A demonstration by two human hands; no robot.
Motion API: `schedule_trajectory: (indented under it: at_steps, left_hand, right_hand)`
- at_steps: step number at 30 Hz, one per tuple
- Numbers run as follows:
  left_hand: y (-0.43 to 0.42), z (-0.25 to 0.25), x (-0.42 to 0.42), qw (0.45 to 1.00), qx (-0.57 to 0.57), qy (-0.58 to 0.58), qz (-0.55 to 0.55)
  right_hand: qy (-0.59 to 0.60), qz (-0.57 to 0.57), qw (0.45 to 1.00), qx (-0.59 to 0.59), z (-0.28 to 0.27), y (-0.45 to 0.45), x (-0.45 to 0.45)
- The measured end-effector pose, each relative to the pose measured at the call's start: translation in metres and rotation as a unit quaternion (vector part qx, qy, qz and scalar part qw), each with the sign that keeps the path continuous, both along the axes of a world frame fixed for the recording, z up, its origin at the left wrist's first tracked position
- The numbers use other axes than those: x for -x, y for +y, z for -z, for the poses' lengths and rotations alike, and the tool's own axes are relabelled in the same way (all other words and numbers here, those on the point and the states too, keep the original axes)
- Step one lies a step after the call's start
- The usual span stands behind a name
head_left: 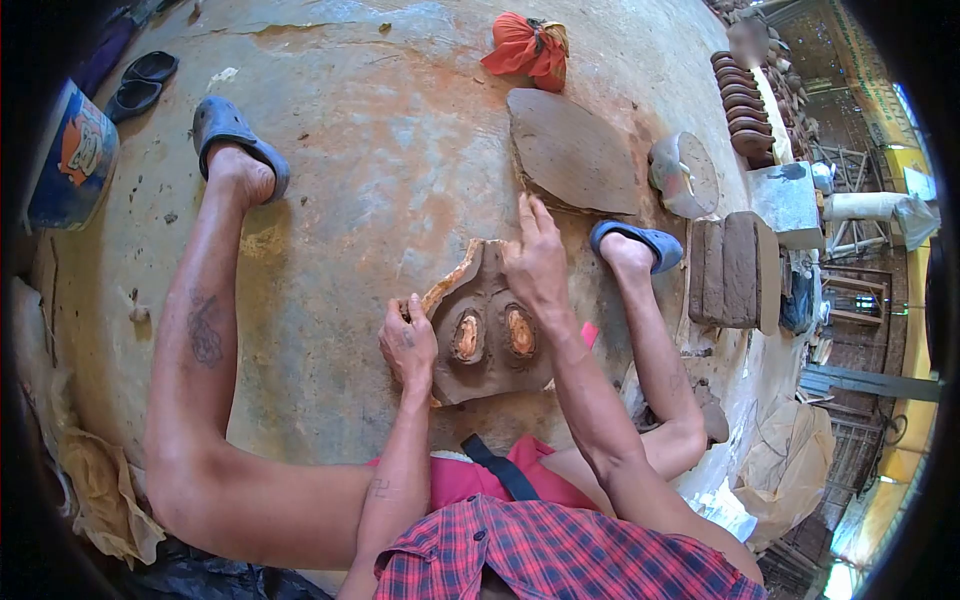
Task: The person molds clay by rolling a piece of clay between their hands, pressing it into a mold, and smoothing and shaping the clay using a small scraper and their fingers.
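Note:
Between my legs on the floor lies a mould with a pale, rough rim. Grey-brown clay lines it, with two raised oval rings around orange-toned openings. My left hand is closed at the mould's left edge, its fingers bent over the rim. At the upper right edge is my right hand, its fingers stretched forward and its palm side against the clay. The mould's right rim is partly hidden under this hand and forearm.
A flat clay slab lies ahead, beside a tied red cloth bundle. To the right are a clear round tub and stacked clay blocks. A blue bucket and dark sandals are at the left.

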State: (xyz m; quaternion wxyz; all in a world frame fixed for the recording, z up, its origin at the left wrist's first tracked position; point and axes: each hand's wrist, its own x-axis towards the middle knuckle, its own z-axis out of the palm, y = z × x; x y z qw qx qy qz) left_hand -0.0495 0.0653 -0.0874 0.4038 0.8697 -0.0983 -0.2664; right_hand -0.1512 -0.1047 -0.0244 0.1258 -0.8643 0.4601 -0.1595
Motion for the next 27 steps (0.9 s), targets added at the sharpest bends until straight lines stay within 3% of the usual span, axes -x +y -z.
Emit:
schedule_trajectory:
  at_steps: [1, 3, 10, 14, 16, 17, 19, 25, 27]
  left_hand:
    - [-0.001, 0.0, 0.0, 1.0, 0.003, -0.003, 0.001]
    - [-0.001, -0.002, -0.001, 1.0, 0.007, 0.008, 0.0]
    - [-0.001, 0.002, -0.001, 1.0, 0.004, 0.013, 0.003]
    - [0.0, -0.001, -0.001, 1.0, -0.006, 0.012, 0.006]
    - [0.0, 0.003, -0.001, 1.0, 0.0, 0.007, 0.007]
    - [0.001, 0.004, 0.0, 1.0, 0.0, 0.009, 0.006]
    - [-0.001, 0.002, 0.0, 1.0, 0.011, 0.01, -0.002]
    - [0.0, 0.004, 0.0, 1.0, 0.013, 0.012, 0.0]
    - [0.002, 0.004, 0.0, 1.0, 0.014, 0.011, 0.0]
  right_hand:
    - [-0.016, 0.02, 0.997, -0.068, -0.009, -0.003, 0.004]
    - [-0.042, 0.015, 0.998, -0.05, -0.008, -0.001, 0.015]
    - [0.029, 0.006, 0.955, -0.296, 0.019, 0.02, 0.017]
    - [0.056, -0.017, 0.954, -0.293, 0.027, 0.019, 0.018]
    - [0.177, -0.07, 0.962, -0.195, 0.014, 0.027, 0.017]
    - [0.179, -0.07, 0.962, -0.196, 0.004, 0.032, 0.017]
    - [0.332, -0.098, 0.906, -0.244, -0.025, 0.042, 0.01]
    - [0.346, -0.118, 0.92, -0.139, -0.035, -0.001, 0.009]
    - [0.387, -0.17, 0.898, -0.12, -0.029, -0.012, 0.008]
